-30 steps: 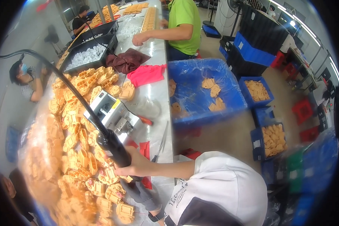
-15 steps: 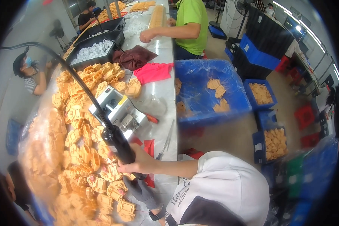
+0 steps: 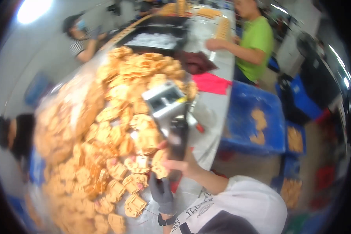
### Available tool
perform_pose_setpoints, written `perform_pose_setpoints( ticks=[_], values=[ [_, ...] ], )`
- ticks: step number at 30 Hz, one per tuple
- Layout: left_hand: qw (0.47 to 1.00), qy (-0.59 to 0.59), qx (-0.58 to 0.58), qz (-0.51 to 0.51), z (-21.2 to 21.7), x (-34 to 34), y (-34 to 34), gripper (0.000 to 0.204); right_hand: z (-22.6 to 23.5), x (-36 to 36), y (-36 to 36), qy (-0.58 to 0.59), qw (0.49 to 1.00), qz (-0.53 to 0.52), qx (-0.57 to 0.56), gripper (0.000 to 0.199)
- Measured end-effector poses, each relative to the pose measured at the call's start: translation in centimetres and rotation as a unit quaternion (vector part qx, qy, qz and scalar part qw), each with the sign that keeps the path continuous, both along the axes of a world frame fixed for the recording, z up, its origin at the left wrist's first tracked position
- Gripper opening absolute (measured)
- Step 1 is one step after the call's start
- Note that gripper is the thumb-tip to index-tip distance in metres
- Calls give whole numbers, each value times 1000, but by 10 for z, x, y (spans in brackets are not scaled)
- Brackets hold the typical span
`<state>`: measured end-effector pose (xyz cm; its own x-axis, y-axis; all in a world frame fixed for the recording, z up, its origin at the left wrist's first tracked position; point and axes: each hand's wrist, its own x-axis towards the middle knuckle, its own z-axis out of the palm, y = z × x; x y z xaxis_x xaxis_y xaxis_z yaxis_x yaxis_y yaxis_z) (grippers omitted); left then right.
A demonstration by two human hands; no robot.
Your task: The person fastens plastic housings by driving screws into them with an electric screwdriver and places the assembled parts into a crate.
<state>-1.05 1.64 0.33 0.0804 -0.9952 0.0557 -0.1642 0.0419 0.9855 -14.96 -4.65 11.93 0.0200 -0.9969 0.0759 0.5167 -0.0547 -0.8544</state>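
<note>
In the head view, my left hand [image 3: 162,195], in a grey glove with a black band at the wrist, pinches an orange-tan moulded plastic part [image 3: 158,163] by its lower end. My bare right hand [image 3: 177,165] is just right of that part. Its fingers curl round the lower end of a black, cylindrical electric screwdriver [image 3: 179,132]; motion smears the grip, and the tool's tip is hidden. Several similar parts, some with pink spots, lie beside my left hand, among them a boxy part [image 3: 135,204].
A large heap of orange-tan parts [image 3: 121,93] covers the table's left side. Beyond the screwdriver stands a grey-white machine [image 3: 163,102]. Farther off are a pink cloth [image 3: 210,83] and black trays [image 3: 156,23]. A blue bin [image 3: 253,117] stands right of the table; a co-worker in green [image 3: 255,46] works beyond it.
The view has swung, so the scene sits farther right. My right hand and the screwdriver have moved off the heap's parts. The plastic part in my gloved left hand has come into sight.
</note>
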Motion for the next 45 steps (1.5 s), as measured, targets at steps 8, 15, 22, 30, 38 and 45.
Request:
perform_pose_setpoints(
  ticks=[8,15,22,30,38,45],
  values=[
    [990,-79,-114,39,-7,9,-2,48,6,12,-1,-34,998,40,34,45],
    [993,-61,-93,50,-6,2,-2,46,2,7,-5,-18,998,42,36,43],
    [984,-118,-112,71,0,3,-3,47,-6,2,-5,-39,999,30,-18,47],
    [979,-158,-115,48,21,14,-3,51,72,-59,5,-58,873,190,-445,50],
    [976,-165,-132,55,18,10,-3,52,152,-5,15,-185,709,246,-634,37],
    [978,-165,-123,27,13,12,-1,54,167,-5,30,-137,666,356,-641,44]
  ],
)
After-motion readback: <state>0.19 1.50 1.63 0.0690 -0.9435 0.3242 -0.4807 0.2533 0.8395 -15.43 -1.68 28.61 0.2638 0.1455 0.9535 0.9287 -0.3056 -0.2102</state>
